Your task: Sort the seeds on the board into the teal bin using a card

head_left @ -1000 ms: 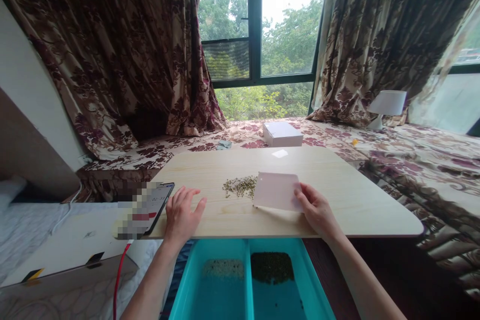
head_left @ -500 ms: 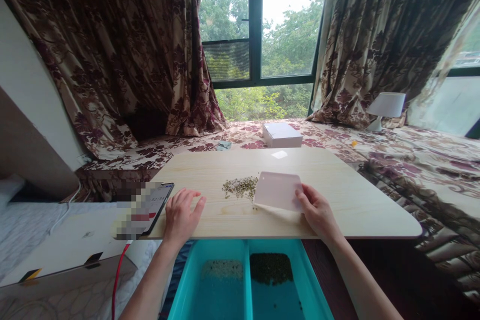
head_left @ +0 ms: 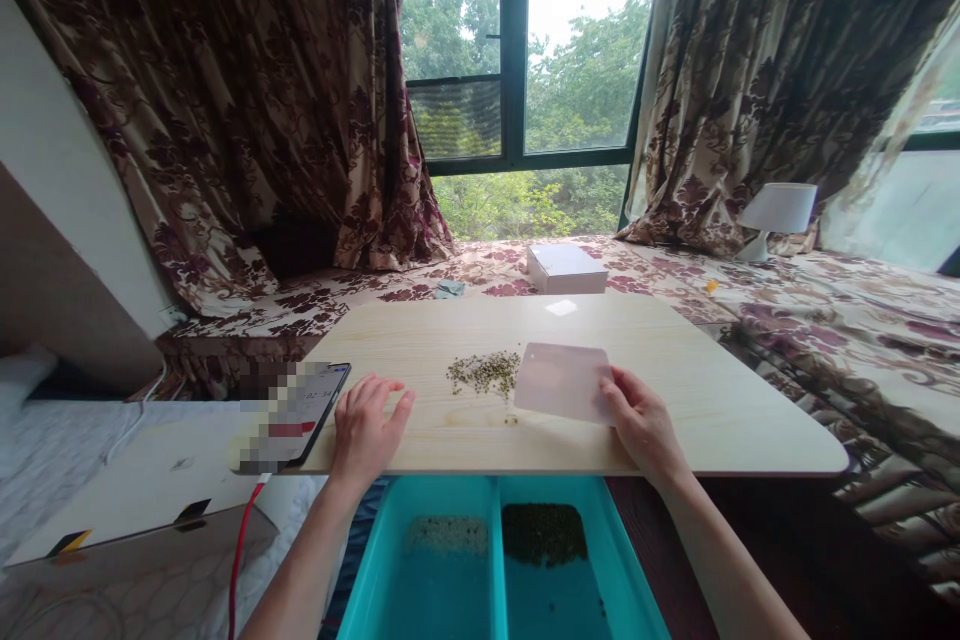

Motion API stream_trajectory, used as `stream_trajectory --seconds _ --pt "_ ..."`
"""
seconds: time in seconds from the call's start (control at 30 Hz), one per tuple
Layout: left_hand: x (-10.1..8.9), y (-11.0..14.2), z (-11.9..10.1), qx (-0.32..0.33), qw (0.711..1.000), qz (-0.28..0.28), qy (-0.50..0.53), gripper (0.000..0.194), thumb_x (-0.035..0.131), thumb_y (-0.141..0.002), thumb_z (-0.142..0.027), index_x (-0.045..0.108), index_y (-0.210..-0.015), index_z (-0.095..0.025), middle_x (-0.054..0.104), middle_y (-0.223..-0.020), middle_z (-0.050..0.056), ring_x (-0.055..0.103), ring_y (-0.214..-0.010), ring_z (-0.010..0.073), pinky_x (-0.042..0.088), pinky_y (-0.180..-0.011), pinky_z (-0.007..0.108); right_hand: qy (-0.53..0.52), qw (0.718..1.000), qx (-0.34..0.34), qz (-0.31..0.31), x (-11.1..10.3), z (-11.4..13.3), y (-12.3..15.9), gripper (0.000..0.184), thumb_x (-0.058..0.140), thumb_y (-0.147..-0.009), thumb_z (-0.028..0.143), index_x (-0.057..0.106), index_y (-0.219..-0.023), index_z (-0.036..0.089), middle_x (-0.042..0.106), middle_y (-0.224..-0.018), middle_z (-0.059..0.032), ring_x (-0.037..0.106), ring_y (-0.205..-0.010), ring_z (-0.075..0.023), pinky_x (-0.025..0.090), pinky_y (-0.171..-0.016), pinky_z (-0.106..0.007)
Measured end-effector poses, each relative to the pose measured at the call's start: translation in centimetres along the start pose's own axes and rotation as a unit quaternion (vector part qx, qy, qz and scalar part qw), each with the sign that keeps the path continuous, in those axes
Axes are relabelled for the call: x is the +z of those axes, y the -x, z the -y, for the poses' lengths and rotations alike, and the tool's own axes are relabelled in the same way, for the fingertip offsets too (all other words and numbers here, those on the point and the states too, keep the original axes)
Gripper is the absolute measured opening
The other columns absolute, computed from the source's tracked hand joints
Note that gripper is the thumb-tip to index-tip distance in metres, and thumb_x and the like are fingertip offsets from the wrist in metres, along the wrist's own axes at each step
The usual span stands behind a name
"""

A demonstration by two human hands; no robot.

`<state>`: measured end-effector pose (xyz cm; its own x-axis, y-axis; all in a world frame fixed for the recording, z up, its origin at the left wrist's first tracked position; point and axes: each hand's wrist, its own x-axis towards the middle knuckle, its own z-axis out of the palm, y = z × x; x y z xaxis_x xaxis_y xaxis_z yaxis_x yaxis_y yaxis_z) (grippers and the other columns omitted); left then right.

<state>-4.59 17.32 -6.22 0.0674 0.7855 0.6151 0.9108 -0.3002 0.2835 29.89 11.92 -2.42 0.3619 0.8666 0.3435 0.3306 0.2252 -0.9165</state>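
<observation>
My right hand (head_left: 641, 420) grips the right edge of a translucent white plastic scraper card (head_left: 562, 382), thumb on top. The card is tilted low over the wooden tabletop (head_left: 720, 410). Just left of it lies a loose pile of small green and whitish grains (head_left: 484, 373), with a few strays near the card's lower left corner. My left hand (head_left: 369, 425) rests on the table's front left part, fingers spread and slightly curled, holding nothing. Below the table edge sits a turquoise two-part bin (head_left: 494, 560). Pale grains lie in its left compartment, dark green ones in the right.
A phone (head_left: 319, 410) with a red cable lies at the table's left edge, beside my left hand. Behind the table, a white box (head_left: 568, 268) stands on the flowered window seat. A small lamp (head_left: 778, 210) is at the right. A flat carton (head_left: 142, 490) lies at left.
The scraper card has shifted slightly right, away from the pile, and a few stray grains now show at its lower left corner. My left hand stays in place.
</observation>
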Motion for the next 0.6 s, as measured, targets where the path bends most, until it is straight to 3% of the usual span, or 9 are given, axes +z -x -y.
stream_trajectory --seconds 0.17,0.47,0.6 --pt "0.08 -0.02 0.01 0.001 1.000 -0.004 -0.001 0.028 0.044 -0.087 -0.044 0.063 -0.089 -0.024 0.067 -0.103 0.004 0.051 -0.115 0.0261 0.034 -0.101 0.042 0.012 0.999 0.021 -0.026 -0.07 0.21 0.09 0.030 0.051 -0.074 0.034 0.069 -0.090 0.016 0.069 -0.074 -0.0038 0.061 -0.068 -0.0196 0.048 -0.060 -0.028" --pt "0.25 0.02 0.16 0.007 1.000 -0.011 -0.002 0.029 0.044 -0.087 -0.045 0.063 -0.090 -0.023 0.068 -0.103 0.004 0.052 -0.113 0.0261 0.034 -0.100 0.042 -0.004 0.999 -0.005 0.040 0.24 -0.12 -0.09 0.029 0.054 -0.074 0.037 0.068 -0.089 0.016 0.071 -0.081 -0.0060 0.063 -0.074 -0.0209 0.050 -0.066 -0.030" --pt "0.18 0.03 0.06 0.008 1.000 -0.010 0.000 0.030 0.044 -0.087 -0.046 0.063 -0.090 -0.023 0.068 -0.103 0.004 0.051 -0.114 0.0262 0.033 -0.100 0.042 0.010 0.999 -0.008 0.036 0.39 -0.48 -0.14 0.026 0.055 -0.074 0.036 0.066 -0.087 0.017 0.071 -0.079 -0.0059 0.063 -0.073 -0.0205 0.050 -0.067 -0.030"
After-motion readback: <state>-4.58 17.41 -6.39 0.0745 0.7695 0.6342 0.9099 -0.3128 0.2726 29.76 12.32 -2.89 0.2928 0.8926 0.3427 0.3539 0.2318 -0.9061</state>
